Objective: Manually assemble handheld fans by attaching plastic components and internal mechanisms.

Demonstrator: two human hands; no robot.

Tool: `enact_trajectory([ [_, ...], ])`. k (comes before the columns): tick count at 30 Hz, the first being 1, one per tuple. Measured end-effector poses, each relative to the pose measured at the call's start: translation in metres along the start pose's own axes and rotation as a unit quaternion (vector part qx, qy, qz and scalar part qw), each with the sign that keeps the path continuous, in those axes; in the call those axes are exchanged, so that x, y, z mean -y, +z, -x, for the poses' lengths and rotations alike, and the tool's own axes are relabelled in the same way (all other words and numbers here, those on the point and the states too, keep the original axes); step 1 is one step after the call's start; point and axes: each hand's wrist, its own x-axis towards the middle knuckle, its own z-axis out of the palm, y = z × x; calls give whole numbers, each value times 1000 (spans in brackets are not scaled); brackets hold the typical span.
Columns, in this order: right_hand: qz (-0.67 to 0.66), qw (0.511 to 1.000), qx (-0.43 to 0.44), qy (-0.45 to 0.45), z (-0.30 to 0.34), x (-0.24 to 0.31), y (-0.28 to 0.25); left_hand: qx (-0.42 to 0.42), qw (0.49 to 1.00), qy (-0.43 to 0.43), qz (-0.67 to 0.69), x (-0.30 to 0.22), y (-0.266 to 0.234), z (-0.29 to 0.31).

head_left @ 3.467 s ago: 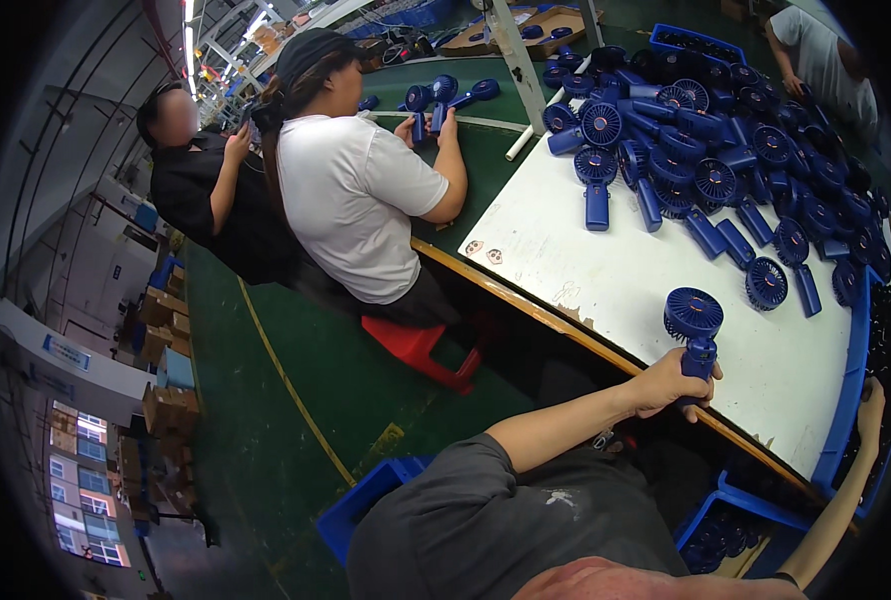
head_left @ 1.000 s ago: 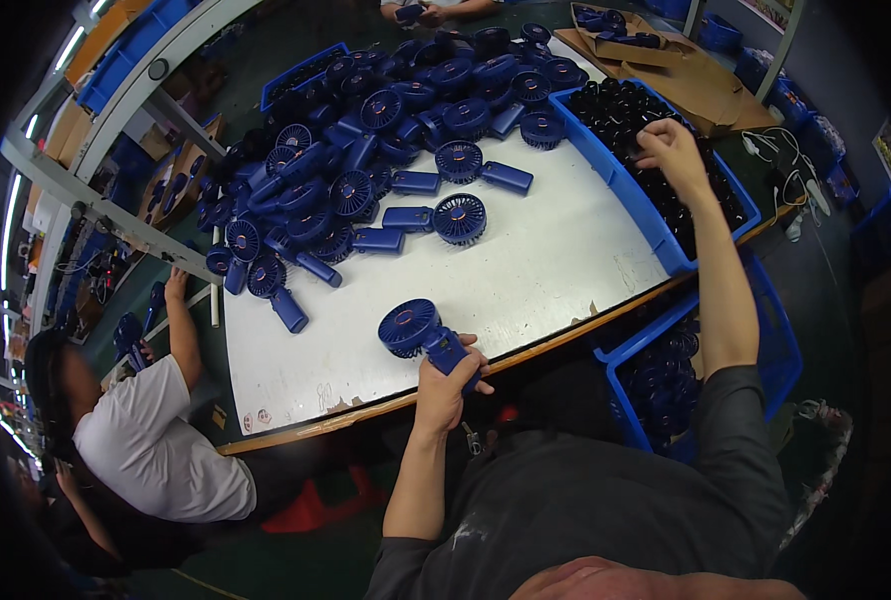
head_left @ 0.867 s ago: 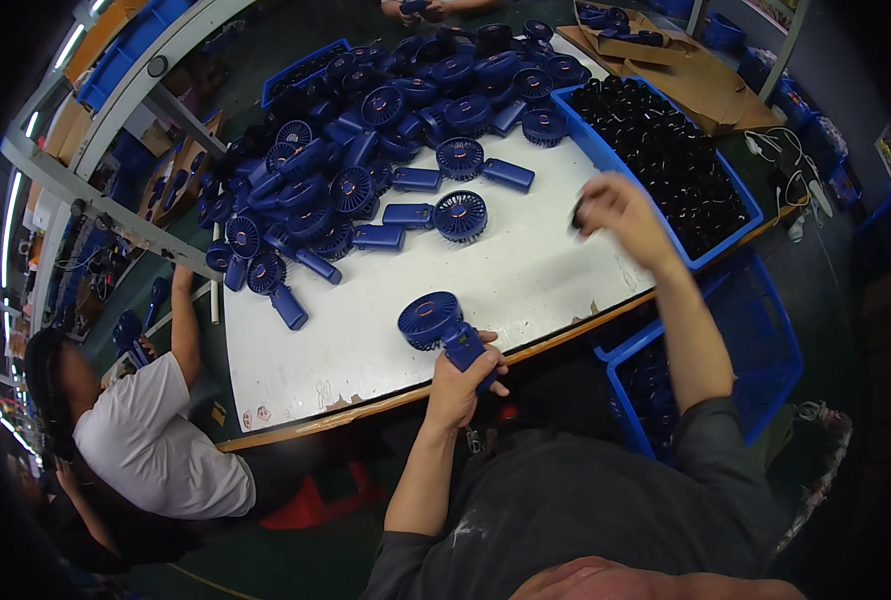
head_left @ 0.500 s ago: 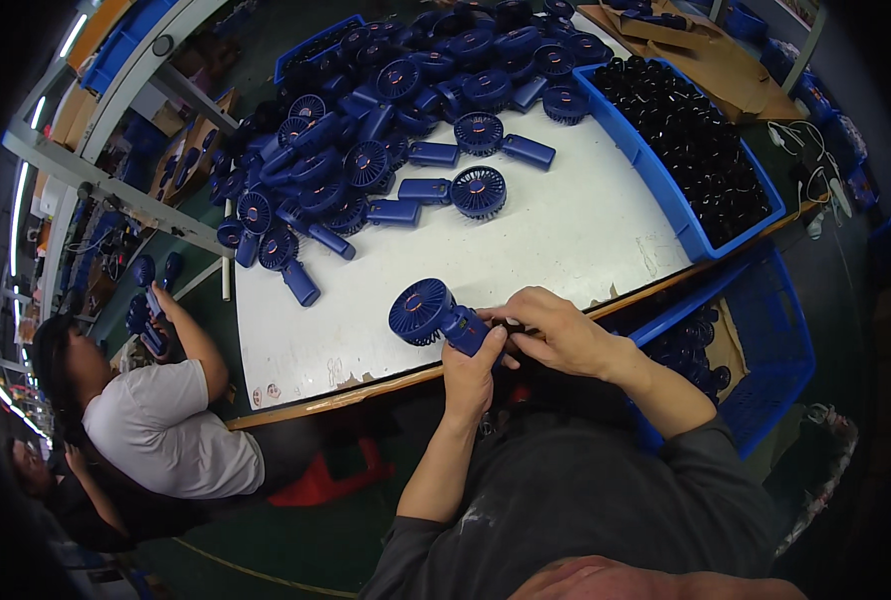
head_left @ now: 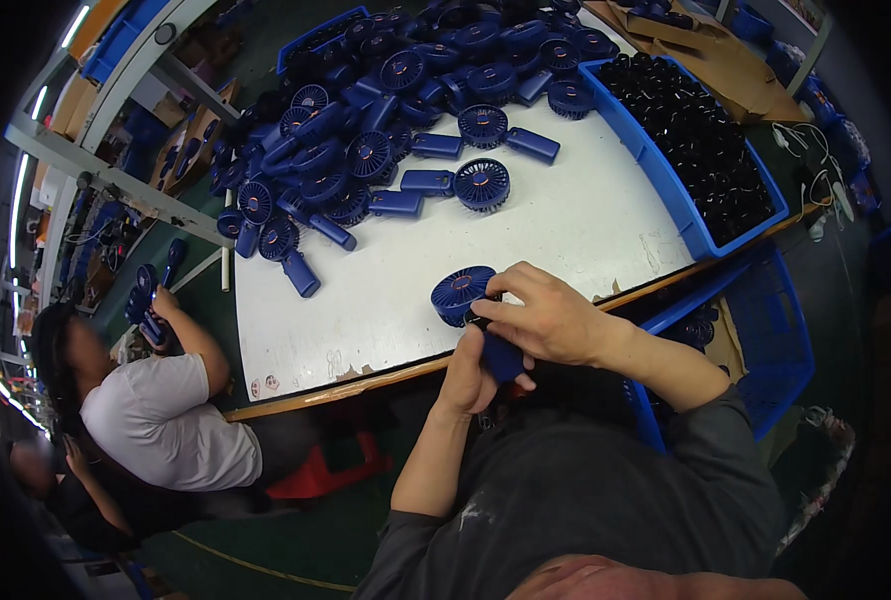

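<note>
Hands and handheld fan at the front edge of a white tabletop (head_left: 576, 235). The held blue fan (head_left: 460, 291) lies in front of the person; its round head shows against the white surface, its handle overlaps the wooden front edge (head_left: 391, 380) and points toward the body. Whether the head touches the surface cannot be told. The left hand (head_left: 469, 377) has its grip closed around the handle, thumb along the near side. The right hand (head_left: 551, 318) bends over the neck of the same fan; its fingers hide a small dark area there, and how far this grip closes, or on what, cannot be told.

Beyond the held fan, a bare white band separates it from the nearest loose fan (head_left: 483, 186), which lies at the near side of a heap of blue fans (head_left: 396, 115). To the right, open surface extends as far as the wall of a blue tray (head_left: 651, 175) filled with black parts (head_left: 686, 135); the tray's near corner stands close to the front edge. To the left, the white surface continues to a side edge, with two small stickers (head_left: 264, 385) at its near corner. Below the front edge, a blue crate (head_left: 778, 345) sits near the right forearm.
</note>
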Motion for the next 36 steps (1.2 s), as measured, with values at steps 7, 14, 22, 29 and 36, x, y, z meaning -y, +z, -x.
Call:
enact_trajectory([
  [7,59,994,-24,85,25,28,30,-168,980,52,-94,14,19,-10],
  [14,-493,769,-182,365,96,24,37,44,615,243,-749,-46,55,-17],
  [22,-133,775,-340,516,322,-37,26,-512,471,132,-706,-235,-183,-13],
  [29,103,632,-114,759,506,-104,66,-547,463,86,-692,-240,-204,-24],
  [36,-51,816,-193,542,321,-59,30,-341,852,278,-285,-132,-115,16],
])
